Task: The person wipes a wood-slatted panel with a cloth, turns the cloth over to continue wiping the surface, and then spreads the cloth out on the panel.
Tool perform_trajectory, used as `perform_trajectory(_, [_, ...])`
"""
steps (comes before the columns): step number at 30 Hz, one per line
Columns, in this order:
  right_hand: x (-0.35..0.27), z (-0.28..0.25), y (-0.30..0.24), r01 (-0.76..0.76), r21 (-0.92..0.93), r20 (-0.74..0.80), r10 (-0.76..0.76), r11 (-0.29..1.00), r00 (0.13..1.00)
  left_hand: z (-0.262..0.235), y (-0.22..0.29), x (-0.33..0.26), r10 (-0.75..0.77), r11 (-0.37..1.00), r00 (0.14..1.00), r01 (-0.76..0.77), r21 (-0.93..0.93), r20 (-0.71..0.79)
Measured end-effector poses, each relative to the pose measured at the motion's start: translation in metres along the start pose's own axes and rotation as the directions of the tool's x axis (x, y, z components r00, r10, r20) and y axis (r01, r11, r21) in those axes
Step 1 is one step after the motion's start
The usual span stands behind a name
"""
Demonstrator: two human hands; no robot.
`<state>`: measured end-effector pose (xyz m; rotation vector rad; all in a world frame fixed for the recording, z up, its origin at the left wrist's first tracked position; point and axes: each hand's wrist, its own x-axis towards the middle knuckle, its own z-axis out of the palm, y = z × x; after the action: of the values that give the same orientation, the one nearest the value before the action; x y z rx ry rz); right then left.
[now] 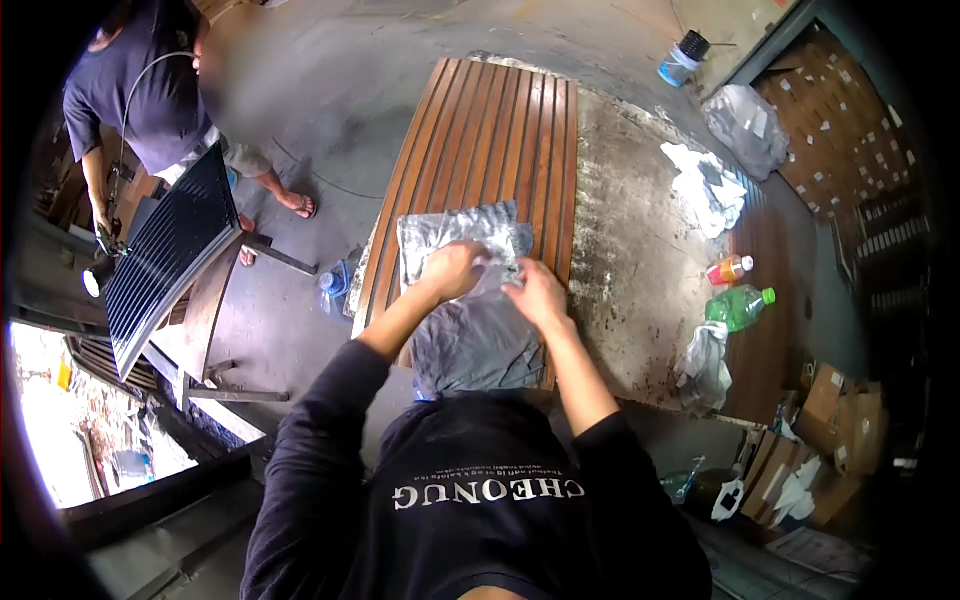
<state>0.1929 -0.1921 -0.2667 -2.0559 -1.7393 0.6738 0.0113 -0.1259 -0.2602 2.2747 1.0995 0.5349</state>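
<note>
"Head view: what is the person handling?"

"Crumpled silvery sheet (455, 228), lying on a brown slatted panel (490, 140). A darker grey bundle (475, 345) sits just nearer the person, below it."

"And how are the two hands placed?"

"Close together, a small gap between them. The left hand (452, 272) is over the sheet, fingers bent and partly closed. The right hand (540, 298) is at the sheet's right side, its fingers also curled. Whether either one pinches the material cannot be told, since the fingertips are too small to make out."

"What is around them?"

"The panel covers the left part of a stained grey tabletop (630, 250). Toward the right are a white cloth (705, 190), a small orange-red bottle (730, 269) and, just beside it, a green bottle (738, 308). Well apart, at far left, a co-worker (150, 100) stands by a tilted black slatted panel (185, 240)."
</note>
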Motion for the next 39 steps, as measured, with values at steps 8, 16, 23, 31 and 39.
perform_trajectory(8, [-0.013,0.016,0.005,0.017,0.202,-0.113,0.006,0.979,0.994,0.038,-0.016,0.039,-0.038,0.91,0.976,0.122,0.397,-0.213])
perform_trajectory(16, [-0.004,-0.001,-0.006,0.393,0.117,-0.238,-0.358,0.912,0.903,0.015,-0.007,-0.026,0.428,0.876,0.866,-0.328,0.354,-0.257])
perform_trajectory(23, [-0.053,0.001,-0.019,0.542,0.272,0.049,-0.574,0.795,0.818,-0.035,0.008,-0.09,0.165,0.908,0.986,-0.155,0.39,0.008])
perform_trajectory(31, [-0.071,0.011,-0.035,0.577,0.253,0.072,-0.61,0.777,0.789,-0.036,-0.042,-0.084,0.04,0.883,0.997,-0.002,0.469,-0.072])
perform_trajectory(39, [-0.08,0.009,-0.033,0.551,0.323,0.061,-0.598,0.77,0.799,-0.051,-0.029,-0.091,0.011,0.899,1.0,-0.015,0.437,0.012])
